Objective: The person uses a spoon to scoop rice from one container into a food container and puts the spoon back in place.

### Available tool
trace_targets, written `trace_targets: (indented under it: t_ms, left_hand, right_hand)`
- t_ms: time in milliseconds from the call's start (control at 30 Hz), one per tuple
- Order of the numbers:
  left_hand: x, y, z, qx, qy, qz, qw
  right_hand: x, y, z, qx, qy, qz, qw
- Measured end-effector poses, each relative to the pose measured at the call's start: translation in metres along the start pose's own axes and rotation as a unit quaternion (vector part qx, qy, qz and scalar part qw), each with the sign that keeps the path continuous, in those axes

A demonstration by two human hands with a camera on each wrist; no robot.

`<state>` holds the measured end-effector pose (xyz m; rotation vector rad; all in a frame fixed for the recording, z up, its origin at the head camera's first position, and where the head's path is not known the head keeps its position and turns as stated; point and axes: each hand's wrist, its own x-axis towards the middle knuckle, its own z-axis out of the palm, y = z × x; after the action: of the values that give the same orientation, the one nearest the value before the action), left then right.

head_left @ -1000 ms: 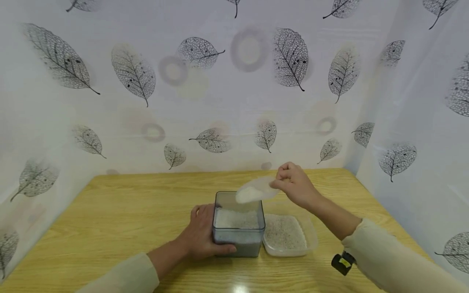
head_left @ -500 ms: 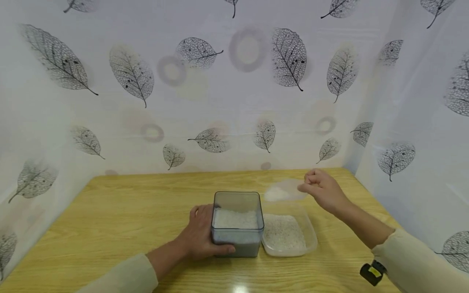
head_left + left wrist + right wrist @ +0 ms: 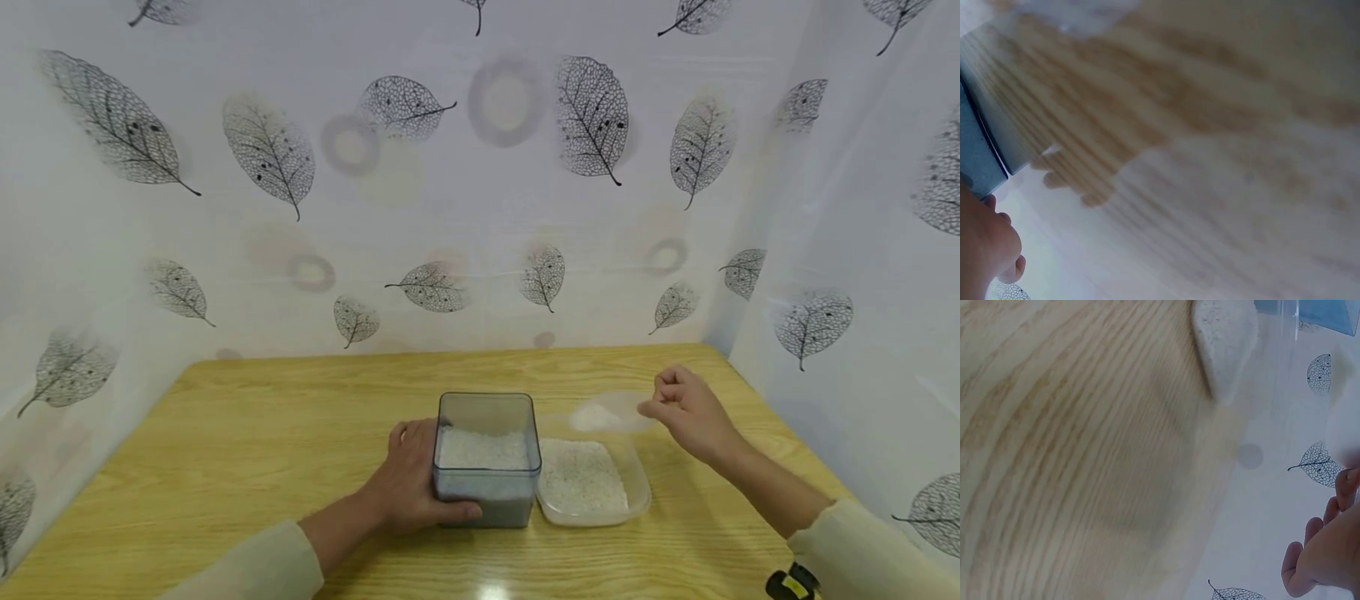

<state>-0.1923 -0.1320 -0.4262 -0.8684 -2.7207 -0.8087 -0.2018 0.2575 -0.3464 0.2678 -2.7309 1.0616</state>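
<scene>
A square see-through grey container [image 3: 487, 510] stands on the table, partly filled with white rice [image 3: 483, 450]. My left hand [image 3: 408, 482] grips its left side, thumb across the front; the left wrist view shows that hand [image 3: 988, 247] beside the container's wall [image 3: 977, 147]. Touching or nearly touching its right side is a low clear plastic tub [image 3: 637, 493] with more rice [image 3: 585, 477] in it. My right hand [image 3: 692, 414] pinches one end of a translucent scoop [image 3: 628, 408] above the tub's back edge. Some white rice lies at the scoop's far end. The right wrist view catches the scoop [image 3: 1344, 428] only partly.
The wooden table [image 3: 262, 433] extends left of the container and behind it. A pale curtain [image 3: 450, 200] with a leaf print closes off the back and both sides. A small black device [image 3: 792, 583] is strapped at the right sleeve.
My right hand has carried the scoop from above the grey container to the right and then lower, over the clear tub's back edge. The left hand and both containers have kept their places.
</scene>
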Motion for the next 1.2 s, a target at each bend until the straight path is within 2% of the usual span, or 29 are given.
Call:
trace_targets:
  t_ms: [200, 467, 600, 700, 900, 1067, 1200]
  left_hand:
    - [0.001, 0.001, -0.001, 0.000, -0.006, -0.003, 1.0000]
    - [0.000, 0.001, -0.002, -0.009, -0.010, -0.009, 0.9999]
    - [0.000, 0.000, -0.001, -0.008, -0.011, -0.012, 0.9998]
    - [0.000, 0.000, -0.001, -0.007, -0.013, -0.013, 0.9998]
    - [0.000, -0.001, -0.001, -0.011, -0.010, -0.011, 0.9998]
    - [0.000, 0.000, 0.000, -0.007, -0.008, -0.007, 0.9999]
    - [0.000, 0.001, -0.001, -0.005, -0.010, -0.008, 0.9999]
  right_hand:
    - [-0.007, 0.012, -0.001, -0.018, 0.008, 0.010, 1.000]
    - [-0.012, 0.020, -0.004, -0.055, 0.025, -0.002, 0.998]
    - [-0.014, 0.024, -0.004, -0.063, 0.052, -0.020, 0.996]
    - [-0.013, 0.026, -0.003, -0.063, 0.076, -0.048, 0.994]
    - [-0.011, 0.029, -0.002, -0.102, 0.116, -0.112, 0.982]
    - [-0.010, 0.027, -0.006, -0.154, 0.153, -0.148, 0.965]
    - [-0.009, 0.024, -0.010, -0.200, 0.177, -0.177, 0.947]
